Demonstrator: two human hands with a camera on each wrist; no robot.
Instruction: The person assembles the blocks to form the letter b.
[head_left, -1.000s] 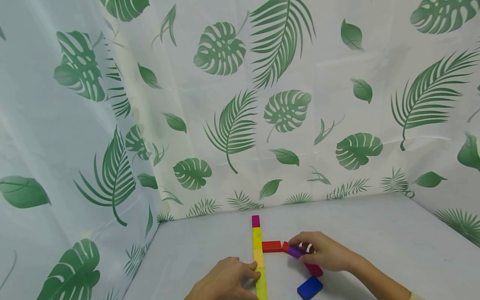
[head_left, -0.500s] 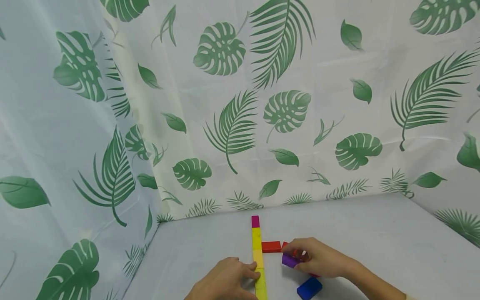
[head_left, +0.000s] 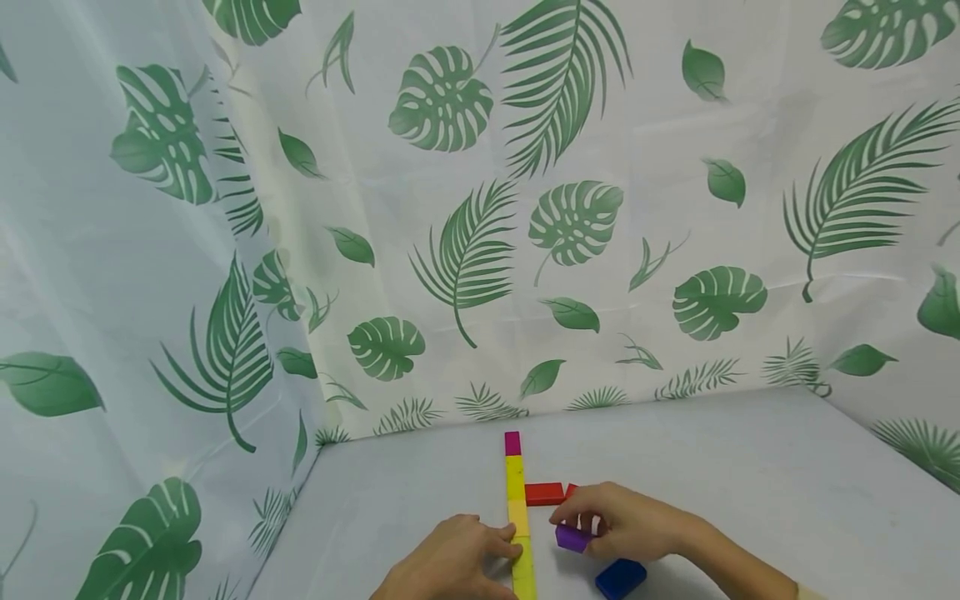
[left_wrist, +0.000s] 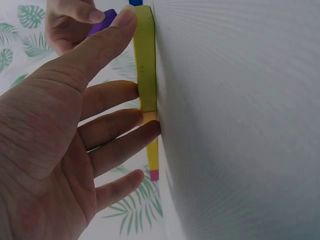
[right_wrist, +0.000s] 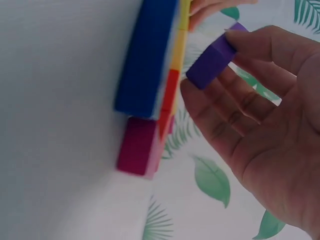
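A purple block (head_left: pixel 572 538) is pinched between the thumb and fingers of my right hand (head_left: pixel 637 527), apart from the row of blocks. In the right wrist view the purple block (right_wrist: pixel 212 62) hangs tilted above the surface. My left hand (head_left: pixel 450 557) rests beside the straight row, its loosely extended fingers touching the side of a yellow block (head_left: pixel 522 568). The row ends at the far side in a magenta block (head_left: pixel 512 443). A red block (head_left: pixel 543 494) branches off the row to the right.
Below my right hand lies a blue block (head_left: pixel 622 578). The right wrist view shows it close to another magenta block (right_wrist: pixel 137 145), which the hand hides from the head view. Leaf-printed curtains (head_left: pixel 570 350) enclose the pale tabletop (head_left: pixel 375 492) behind and at the sides.
Holding the purple block, my right hand has moved left and nearer to me, away from the red and magenta pieces and towards the yellow row. My left hand stays put.
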